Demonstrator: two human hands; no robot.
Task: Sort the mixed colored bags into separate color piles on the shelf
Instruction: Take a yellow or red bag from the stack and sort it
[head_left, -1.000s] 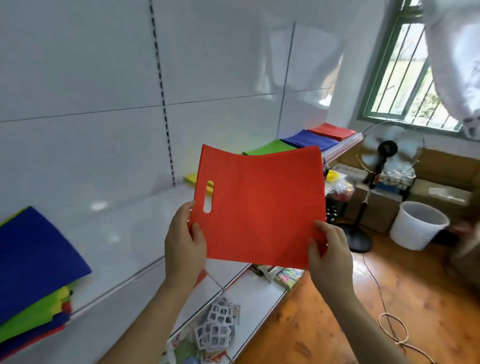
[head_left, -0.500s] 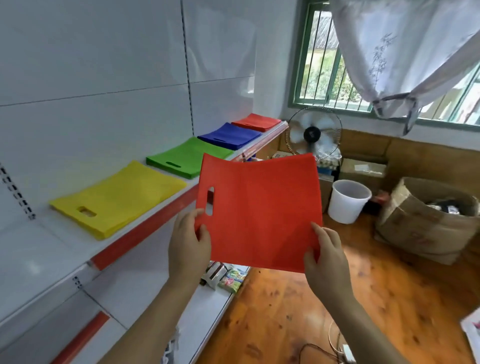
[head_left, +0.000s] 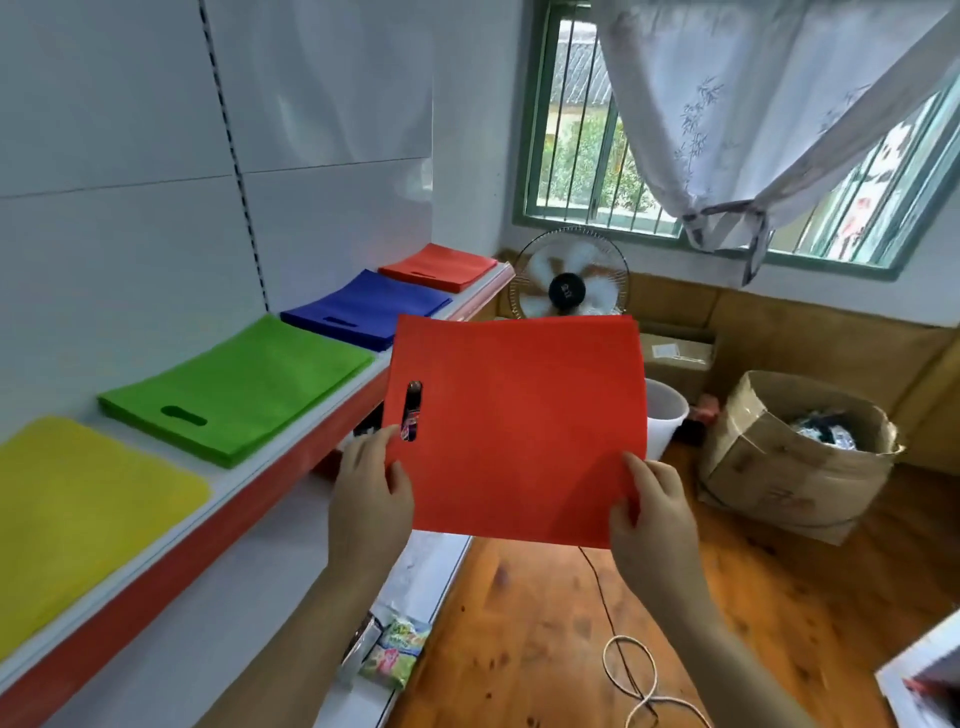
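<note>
Red bag (head_left: 519, 426) (flat, one handle slot).

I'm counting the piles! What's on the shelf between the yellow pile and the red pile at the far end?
Two piles, seen in the head view: the green pile, then the blue pile.

The red bag (head_left: 519, 431) hides the fingers behind it on both hands, along with the fan's stand, most of the white bucket (head_left: 666, 415) and a stretch of the shelf's (head_left: 291, 452) red edge. The yellow pile (head_left: 78, 514) is cut off at the left edge. What fills the cardboard box (head_left: 795, 462) cannot be told. The packets (head_left: 395, 657) on the lower shelf are too blurred to read.
</note>
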